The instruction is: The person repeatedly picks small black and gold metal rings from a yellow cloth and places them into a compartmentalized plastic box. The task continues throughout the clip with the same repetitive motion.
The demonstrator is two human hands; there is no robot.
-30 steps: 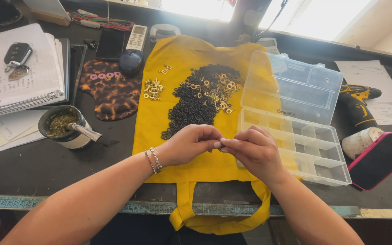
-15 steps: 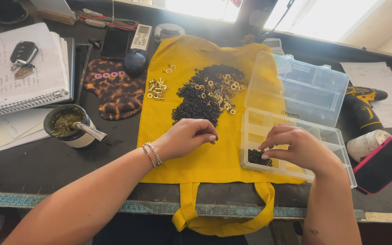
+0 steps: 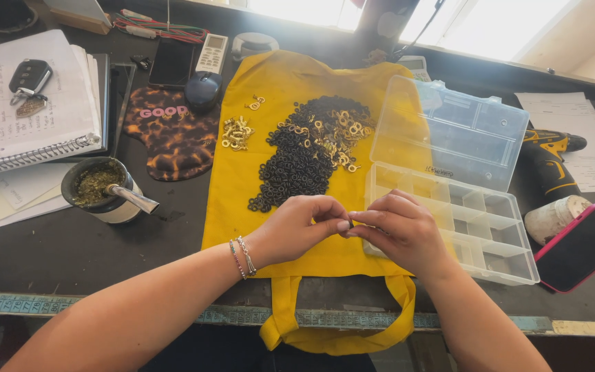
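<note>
The left hand (image 3: 297, 231) and the right hand (image 3: 397, 231) met fingertip to fingertip over the near part of a yellow cloth bag (image 3: 270, 172) spread on the dark worktop (image 3: 56, 255). Both were curled nearly closed, pinching a tiny dark piece (image 3: 350, 224) between them; it looked like one of the small rings, though it was too small to tell for sure. Just beyond the hands lay a heap of black rings (image 3: 297, 162) mixed with brass-coloured fittings (image 3: 342, 131), and a smaller cluster of brass pieces (image 3: 235, 132) sat farther off to the left of the heap. Directly beside the right hand, touching its far side, stood a clear plastic compartment box (image 3: 490, 234) with its lid (image 3: 449, 131) thrown open. Well to the left of the left hand stood a cup with a metal straw (image 3: 105, 189), and beyond it a spiral notebook (image 3: 29, 117). A pink-cased phone (image 3: 580, 244) lay right of the box.
</note>
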